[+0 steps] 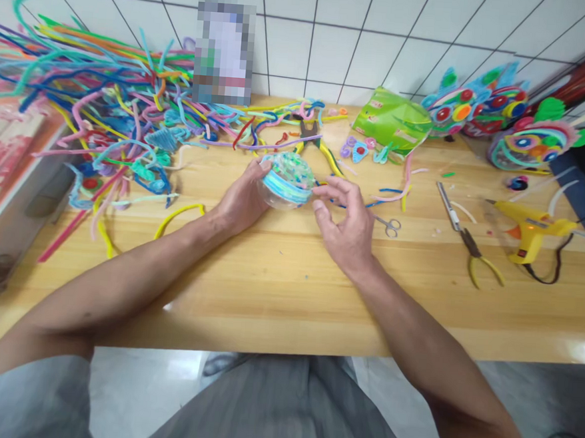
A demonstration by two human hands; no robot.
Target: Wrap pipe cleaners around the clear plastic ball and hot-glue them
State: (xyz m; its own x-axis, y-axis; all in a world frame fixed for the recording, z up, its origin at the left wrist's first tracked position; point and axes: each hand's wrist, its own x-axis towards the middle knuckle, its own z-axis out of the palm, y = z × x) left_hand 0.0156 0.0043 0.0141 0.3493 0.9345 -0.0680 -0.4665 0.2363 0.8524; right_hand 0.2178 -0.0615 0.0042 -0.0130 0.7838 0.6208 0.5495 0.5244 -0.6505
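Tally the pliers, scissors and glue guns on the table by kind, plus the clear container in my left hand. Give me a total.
Clear container in left hand: 1
Yellow glue gun: 1
Small scissors: 1
Yellow-handled pliers: 2
Total: 5

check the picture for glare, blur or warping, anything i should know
Head view: glare whitens the table at its far-right front edge; head view: wall tiles look skewed, likely lens stretch; head view: a pixelated block hides detail at the back; head view: the clear container in the left hand looks slightly soft.
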